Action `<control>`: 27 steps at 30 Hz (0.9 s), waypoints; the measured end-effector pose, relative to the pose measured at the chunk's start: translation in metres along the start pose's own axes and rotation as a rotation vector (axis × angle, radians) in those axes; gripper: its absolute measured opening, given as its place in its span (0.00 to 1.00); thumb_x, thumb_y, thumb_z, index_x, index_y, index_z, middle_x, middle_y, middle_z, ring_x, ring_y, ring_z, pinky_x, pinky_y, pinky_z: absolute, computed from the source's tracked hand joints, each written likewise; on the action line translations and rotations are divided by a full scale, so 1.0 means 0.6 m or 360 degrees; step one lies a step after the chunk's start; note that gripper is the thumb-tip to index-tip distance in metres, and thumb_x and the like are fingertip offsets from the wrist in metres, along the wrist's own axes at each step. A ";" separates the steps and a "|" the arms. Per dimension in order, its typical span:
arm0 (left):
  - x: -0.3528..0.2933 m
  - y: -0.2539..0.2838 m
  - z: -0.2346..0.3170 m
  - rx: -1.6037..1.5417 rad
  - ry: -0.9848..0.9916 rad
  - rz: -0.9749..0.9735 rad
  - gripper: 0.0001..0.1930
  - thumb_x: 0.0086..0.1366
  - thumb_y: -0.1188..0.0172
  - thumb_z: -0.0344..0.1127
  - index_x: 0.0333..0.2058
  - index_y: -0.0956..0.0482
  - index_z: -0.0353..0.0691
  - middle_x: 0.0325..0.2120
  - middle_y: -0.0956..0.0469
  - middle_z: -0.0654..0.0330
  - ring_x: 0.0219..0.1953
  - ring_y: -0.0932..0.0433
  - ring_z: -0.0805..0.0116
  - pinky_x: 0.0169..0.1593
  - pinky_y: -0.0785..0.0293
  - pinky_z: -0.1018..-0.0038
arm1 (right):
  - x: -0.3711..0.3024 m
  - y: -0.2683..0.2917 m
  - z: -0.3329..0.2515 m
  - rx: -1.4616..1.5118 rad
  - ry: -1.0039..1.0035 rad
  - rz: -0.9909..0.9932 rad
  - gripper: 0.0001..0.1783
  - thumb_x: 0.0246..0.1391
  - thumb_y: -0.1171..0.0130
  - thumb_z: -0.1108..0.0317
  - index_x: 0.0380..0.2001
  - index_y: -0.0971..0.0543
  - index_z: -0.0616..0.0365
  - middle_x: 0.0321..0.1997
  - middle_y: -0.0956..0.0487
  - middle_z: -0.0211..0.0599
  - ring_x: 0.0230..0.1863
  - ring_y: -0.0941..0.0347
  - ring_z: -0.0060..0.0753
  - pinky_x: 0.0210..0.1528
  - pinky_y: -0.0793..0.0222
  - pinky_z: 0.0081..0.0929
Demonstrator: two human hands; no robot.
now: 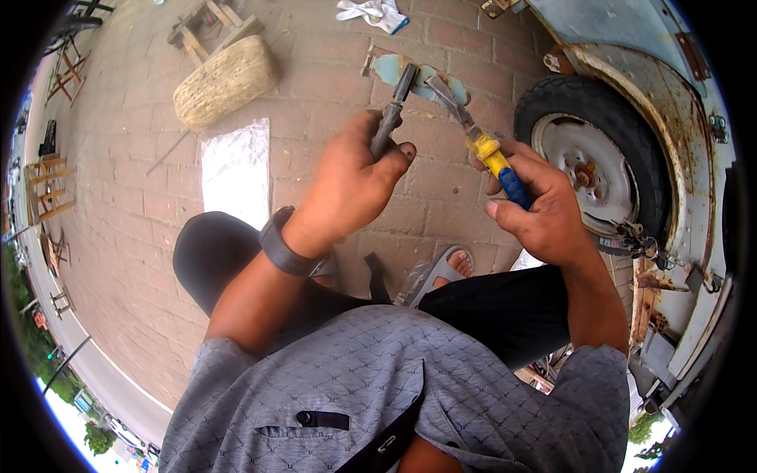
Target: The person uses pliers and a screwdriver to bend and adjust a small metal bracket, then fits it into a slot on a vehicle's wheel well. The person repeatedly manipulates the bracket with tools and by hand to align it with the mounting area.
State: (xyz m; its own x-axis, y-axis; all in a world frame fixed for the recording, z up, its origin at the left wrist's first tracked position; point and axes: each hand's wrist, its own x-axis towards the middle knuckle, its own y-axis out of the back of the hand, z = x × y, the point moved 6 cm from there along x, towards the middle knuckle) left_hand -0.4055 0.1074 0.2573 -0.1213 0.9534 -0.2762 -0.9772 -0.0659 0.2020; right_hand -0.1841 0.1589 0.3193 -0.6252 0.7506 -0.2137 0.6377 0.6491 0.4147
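Observation:
My left hand [349, 172] is closed round a dark metal pliers-like tool [389, 118], its black head pointing away from me. Held in my right hand [544, 201] is a scraper-like tool with a yellow and blue handle [497, 164] and a flat, worn metal blade [448, 96]. Both tool tips overlap a flat light-blue metal piece [386, 69] with rusty, bare patches. Whether the black head grips that piece, or only passes in front of it, I cannot tell.
A rusty vehicle body [694, 158] with a black tyre [544, 110] stands close on my right. Ahead to the left are a rough tan block [225, 83], a wooden frame [211, 27] and a white sheet [236, 169]. White gloves [377, 12] lie on the brick paving.

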 end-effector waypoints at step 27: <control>-0.005 -0.007 -0.009 -0.0174 0.0110 -0.0153 0.21 0.65 0.34 0.36 0.51 0.28 0.30 0.29 0.25 0.61 0.29 0.27 0.73 0.34 0.30 0.74 | 0.000 -0.025 0.001 0.0169 -0.0309 0.0079 0.28 0.50 0.38 0.76 0.56 0.29 0.67 0.45 0.23 0.38 0.43 0.27 0.26 0.51 0.29 0.26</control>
State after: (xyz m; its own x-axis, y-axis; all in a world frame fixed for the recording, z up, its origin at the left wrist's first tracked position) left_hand -0.4019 0.1031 0.2525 -0.0344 0.9346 -0.3540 -0.9976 -0.0106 0.0691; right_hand -0.1930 0.1492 0.3125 -0.5002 0.7848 -0.3659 0.7155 0.6126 0.3358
